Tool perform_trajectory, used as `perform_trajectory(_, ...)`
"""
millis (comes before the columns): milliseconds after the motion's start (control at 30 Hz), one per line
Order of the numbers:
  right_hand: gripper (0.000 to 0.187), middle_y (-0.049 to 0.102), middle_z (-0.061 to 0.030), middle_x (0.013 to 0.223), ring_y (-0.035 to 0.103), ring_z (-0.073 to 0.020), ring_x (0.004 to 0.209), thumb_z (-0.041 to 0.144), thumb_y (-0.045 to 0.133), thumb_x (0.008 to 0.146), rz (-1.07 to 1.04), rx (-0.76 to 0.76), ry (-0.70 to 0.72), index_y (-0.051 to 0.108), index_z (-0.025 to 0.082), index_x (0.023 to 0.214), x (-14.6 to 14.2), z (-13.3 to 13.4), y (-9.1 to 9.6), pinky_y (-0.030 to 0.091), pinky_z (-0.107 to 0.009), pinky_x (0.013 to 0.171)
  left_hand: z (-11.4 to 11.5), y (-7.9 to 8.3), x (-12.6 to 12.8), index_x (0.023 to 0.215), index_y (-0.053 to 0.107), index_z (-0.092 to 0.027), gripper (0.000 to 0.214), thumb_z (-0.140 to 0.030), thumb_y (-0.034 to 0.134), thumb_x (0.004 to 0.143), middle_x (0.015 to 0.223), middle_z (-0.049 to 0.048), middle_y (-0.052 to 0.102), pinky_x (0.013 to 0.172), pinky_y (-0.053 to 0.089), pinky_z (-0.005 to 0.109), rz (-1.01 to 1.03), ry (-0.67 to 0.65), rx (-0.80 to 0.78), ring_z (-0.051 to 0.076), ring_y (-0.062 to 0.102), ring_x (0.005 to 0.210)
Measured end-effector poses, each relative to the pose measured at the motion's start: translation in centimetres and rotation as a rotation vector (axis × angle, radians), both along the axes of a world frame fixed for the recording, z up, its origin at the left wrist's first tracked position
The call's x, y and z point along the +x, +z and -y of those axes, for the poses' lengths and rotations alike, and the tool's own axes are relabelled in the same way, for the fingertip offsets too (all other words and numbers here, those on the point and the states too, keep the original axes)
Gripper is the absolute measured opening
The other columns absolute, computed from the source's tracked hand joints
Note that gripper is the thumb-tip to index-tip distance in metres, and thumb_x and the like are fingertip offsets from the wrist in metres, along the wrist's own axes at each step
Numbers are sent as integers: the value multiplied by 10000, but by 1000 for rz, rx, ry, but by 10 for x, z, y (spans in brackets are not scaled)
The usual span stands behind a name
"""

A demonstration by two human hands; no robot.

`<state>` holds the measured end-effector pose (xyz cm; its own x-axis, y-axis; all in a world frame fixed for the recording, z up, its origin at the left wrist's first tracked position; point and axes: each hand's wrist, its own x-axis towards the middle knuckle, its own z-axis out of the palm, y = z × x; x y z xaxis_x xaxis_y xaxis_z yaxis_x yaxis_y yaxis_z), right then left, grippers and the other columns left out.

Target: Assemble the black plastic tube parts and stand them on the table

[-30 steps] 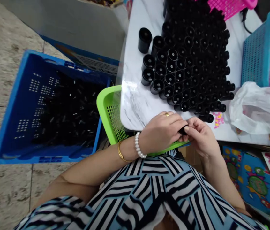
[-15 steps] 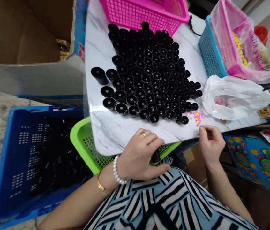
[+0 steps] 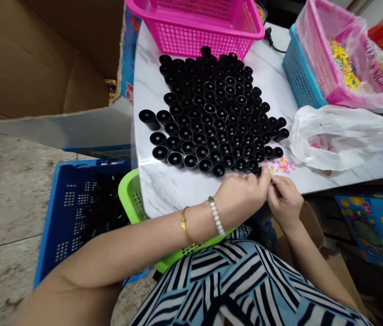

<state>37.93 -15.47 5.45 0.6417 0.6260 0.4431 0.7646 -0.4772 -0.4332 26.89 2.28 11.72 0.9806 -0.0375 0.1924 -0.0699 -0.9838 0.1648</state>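
Observation:
My left hand (image 3: 241, 198) reaches across the front edge of the marbled table (image 3: 174, 192), fingers closed. It meets my right hand (image 3: 284, 202), whose thumb and fingers are pinched together. Whatever sits between the fingertips is hidden or too small to name. Just beyond them, small pink and yellow pieces (image 3: 284, 166) lie scattered on the table. Many black round tubes (image 3: 208, 129) with open tops stand packed upright in a broad cluster behind my hands. Under the table edge, partly covered by my left forearm, is a green basket (image 3: 128, 192).
A white plastic bag (image 3: 351, 136) holding pink pieces sits at right. Behind it are a blue basket (image 3: 302, 74) and a lined pink basket with yellow pieces. Another pink basket (image 3: 191, 29) stands at the back. A cardboard box (image 3: 93, 122) and blue crate (image 3: 50, 226) are left.
My left hand has moved right and forward from over the green basket to meet my right hand. The right hand has shifted slightly left. The view has shifted too.

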Motion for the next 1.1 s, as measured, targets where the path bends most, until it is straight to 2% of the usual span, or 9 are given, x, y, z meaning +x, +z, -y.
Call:
perform_trajectory(167, 288, 742, -69, 1050, 685, -184, 869, 173, 633, 925, -39, 93, -39, 731, 253, 1184, 0, 11, 10, 570, -338, 766, 0, -16, 17, 1290, 580, -51, 341, -162, 403, 1020, 735, 81, 668, 531, 505, 307, 33, -9, 4, 220, 695, 598)
perform_trajectory(367, 354, 709, -99, 1072, 654, -227, 978, 197, 649, 907, 24, -52, 57, 716, 254, 1249, -1, 14, 1, 552, -402, 900, 2, -18, 23, 1308, 530, -65, 362, -266, 509, 1007, 732, 85, 706, 470, 464, 277, -29, 36, -60, 246, 718, 592)
perform_trajectory(500, 415, 706, -98, 1086, 633, -232, 974, 214, 689, 888, 112, -127, 125, 684, 261, 1300, -4, 17, -1, 536, -402, 899, 1, -14, 7, 1046, 584, -125, 185, -293, 517, 1006, 708, 63, 696, 459, 426, 275, -59, 4, -113, 229, 699, 568)
perform_trajectory(633, 572, 702, -108, 1153, 633, -262, 1047, 299, 768, 853, 136, -183, 336, 598, 250, 1397, -13, 23, 0, 547, -432, 948, -6, -23, -19, 1065, 584, -168, 235, -379, 619, 967, 761, 25, 703, 507, 429, 273, -60, 72, -202, 190, 684, 605)
perform_trajectory(767, 342, 721, -65, 989, 640, -223, 942, 177, 754, 856, 63, -84, 440, 689, 246, 1185, -20, 19, 4, 561, -389, 861, -11, -40, -29, 1131, 613, -205, 337, -441, 708, 911, 964, 26, 727, 631, 485, 269, -47, 172, -378, 178, 712, 793)
perform_trajectory(833, 199, 703, -39, 901, 637, -192, 857, 127, 732, 863, -171, -12, 405, 713, 238, 1026, -21, 14, 12, 549, -354, 782, -10, -46, -29, 1135, 630, -211, 308, -416, 705, 917, 971, 17, 720, 651, 484, 271, -14, 189, -411, 169, 703, 805)
perform_trajectory(933, 101, 686, -16, 857, 635, -160, 781, 138, 715, 889, -538, 120, 212, 719, 233, 922, -22, 5, 28, 521, -315, 695, -8, -49, -28, 1094, 659, -207, 266, -406, 698, 921, 918, 6, 712, 606, 448, 292, 22, 188, -379, 159, 666, 710)
perform_trajectory(1000, 92, 697, -11, 853, 643, -155, 770, 146, 717, 896, -607, 158, 130, 740, 234, 908, -25, -2, 39, 511, -306, 678, -6, -49, -29, 1068, 672, -207, 270, -420, 710, 909, 887, -1, 708, 579, 420, 305, 34, 188, -355, 161, 638, 661)
perform_trajectory(1100, 112, 723, -13, 879, 666, -155, 792, 143, 737, 885, -554, 105, 135, 773, 238, 933, -32, -13, 49, 518, -309, 698, -5, -48, -29, 1048, 678, -202, 299, -460, 712, 901, 852, -4, 697, 559, 392, 315, 53, 198, -340, 169, 616, 633)
